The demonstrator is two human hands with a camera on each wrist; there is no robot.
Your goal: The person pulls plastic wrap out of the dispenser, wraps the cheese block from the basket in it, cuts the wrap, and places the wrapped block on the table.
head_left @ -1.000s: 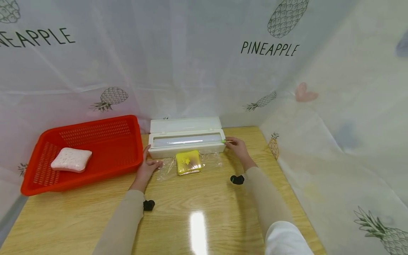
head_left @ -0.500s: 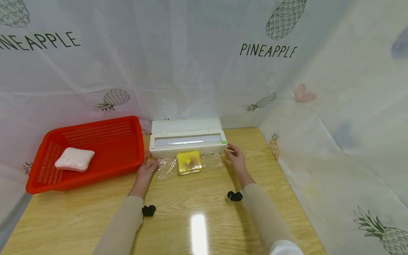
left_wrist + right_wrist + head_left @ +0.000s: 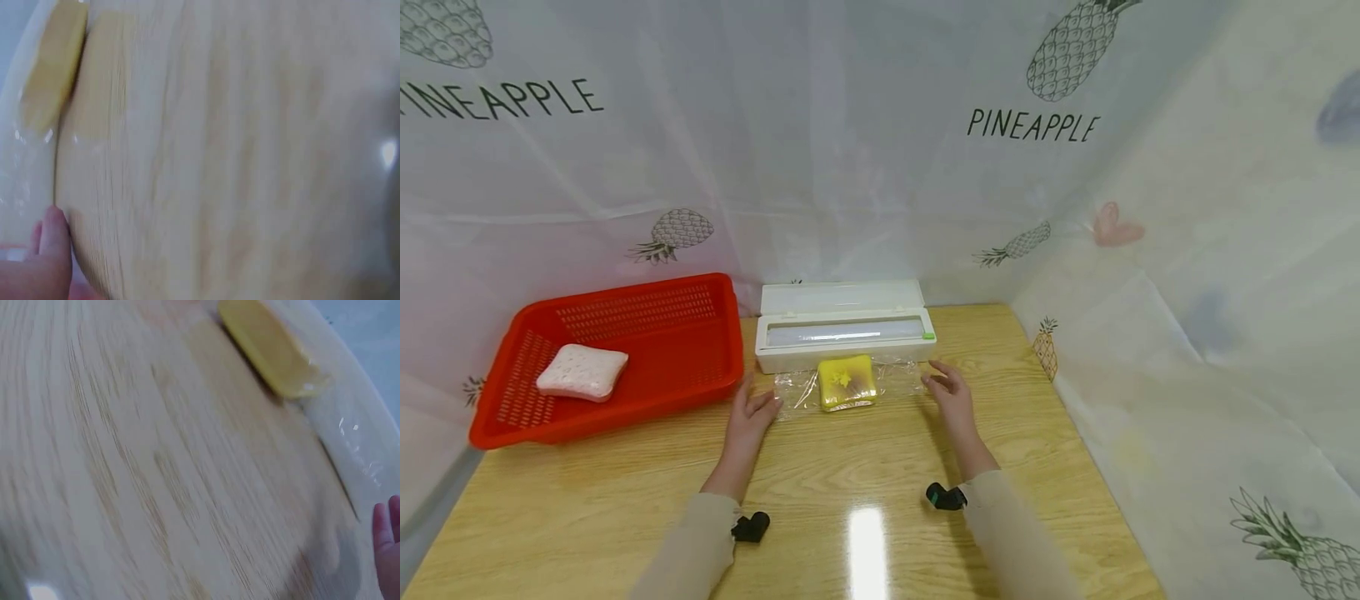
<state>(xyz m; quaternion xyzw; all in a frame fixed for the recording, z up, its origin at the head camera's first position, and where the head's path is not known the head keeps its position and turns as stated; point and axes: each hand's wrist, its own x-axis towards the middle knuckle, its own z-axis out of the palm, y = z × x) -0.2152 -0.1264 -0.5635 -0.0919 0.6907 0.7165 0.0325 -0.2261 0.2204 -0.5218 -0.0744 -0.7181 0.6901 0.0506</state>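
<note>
A yellow, cushion-shaped square block with a brownish patch sits in clear cling film, whose ends spread out to both sides. Just behind it stands the white cling film dispenser, lid raised, its roll showing and a green slider at the right end. My left hand is at the film's left end, fingers extended, the thumb by its edge; whether it touches the film I cannot tell. At the film's right end my right hand holds nothing, its fingers loosely bent. Both wrist views are blurred.
A red plastic basket stands to the left, close to my left hand, with a white and pink bread-shaped block inside. Pineapple-printed cloth hangs behind and to the right of the wooden table.
My right hand has let go of the green slider and come back toward me, down to the film's right end. My left hand has drawn back from the dispenser's left end.
</note>
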